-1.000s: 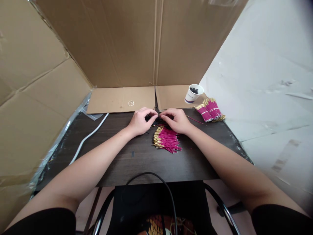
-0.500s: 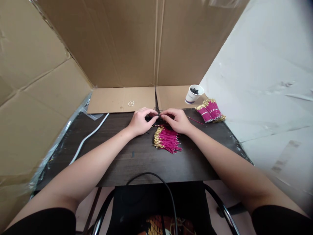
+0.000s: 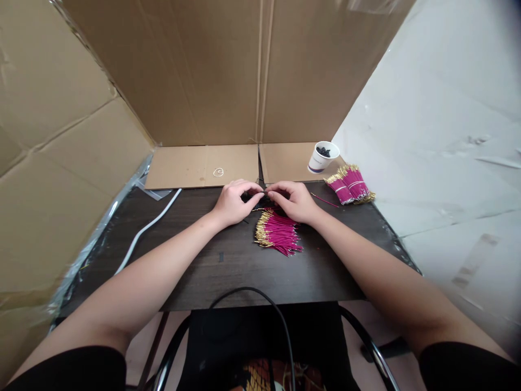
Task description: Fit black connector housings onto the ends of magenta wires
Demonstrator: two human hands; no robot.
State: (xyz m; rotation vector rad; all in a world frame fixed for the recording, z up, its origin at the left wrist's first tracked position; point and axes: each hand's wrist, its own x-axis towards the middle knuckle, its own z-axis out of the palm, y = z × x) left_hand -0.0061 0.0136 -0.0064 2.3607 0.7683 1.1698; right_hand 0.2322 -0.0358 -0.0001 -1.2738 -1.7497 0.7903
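My left hand (image 3: 237, 202) and my right hand (image 3: 293, 201) meet fingertip to fingertip over the back part of the dark table. Each is closed in a pinch, and what lies between the fingertips is too small and dark to make out. Just in front of them spreads a pile of magenta wires (image 3: 283, 233) with gold tips pointing left. Some small black pieces (image 3: 257, 202) show partly behind and under my fingers. A single magenta wire (image 3: 324, 200) lies to the right of my right hand.
A paper cup (image 3: 318, 163) of black pieces stands on the cardboard strip at the back right. Beside it lie bundled magenta wires (image 3: 350, 185). A white loop (image 3: 218, 172) rests on cardboard; a white cable (image 3: 143, 230) crosses the left side. Cardboard walls enclose the table (image 3: 195, 271).
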